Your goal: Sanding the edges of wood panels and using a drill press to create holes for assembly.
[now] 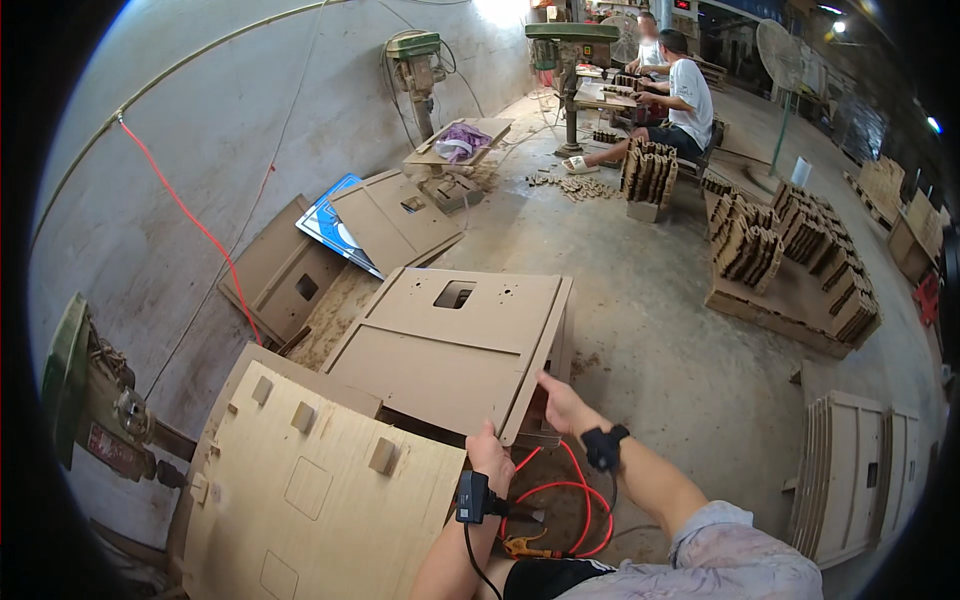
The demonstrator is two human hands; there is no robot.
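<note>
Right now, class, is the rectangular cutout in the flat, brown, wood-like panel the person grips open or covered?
Open: darker surfaces beneath show through the rectangular cutout in the brown panel, and no cover spans it.

Panel [430, 370] right of board [335, 490], perhaps touching

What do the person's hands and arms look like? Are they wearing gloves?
No gloves: both hands are bare. The left hand has a small black box at the wrist, with a thin dark cable. The right hand has a chunky black wristband. A pale, blotchy grey-purple sleeve shows near the right elbow.
</note>
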